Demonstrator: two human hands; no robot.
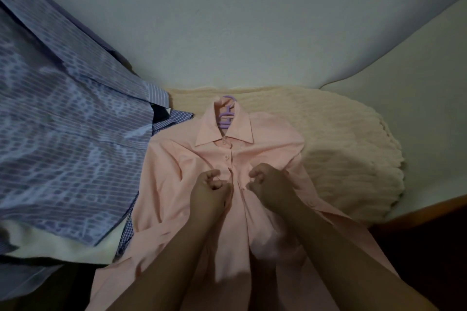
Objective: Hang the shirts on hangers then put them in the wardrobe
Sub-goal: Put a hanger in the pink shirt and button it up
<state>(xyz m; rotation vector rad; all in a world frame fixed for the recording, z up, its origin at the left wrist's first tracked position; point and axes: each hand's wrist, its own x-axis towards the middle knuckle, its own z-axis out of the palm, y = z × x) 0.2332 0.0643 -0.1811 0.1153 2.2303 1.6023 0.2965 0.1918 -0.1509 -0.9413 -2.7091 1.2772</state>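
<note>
Pinching the pink shirt (pixel 192 171) placket edges, left hand (pixel 211 188) and right hand (pixel 266 182) nearly meet.

Bed (pixel 429 118) carrying everything, pale sheet showing at right, wooden edge (pixel 427 212) running along lower right. Cream blanket (pixel 341 139) lying rumpled across bed under pink shirt (pixel 177 184). Pink shirt lying face up, collar toward wall, purple hanger (pixel 226 118) sitting inside collar, hook poking out at top. Striped shirt (pixel 63 134) spreading over bed at left. Checked shirt (pixel 177 118) lying between them, mostly hidden, touching pink shirt's shoulder.
</note>
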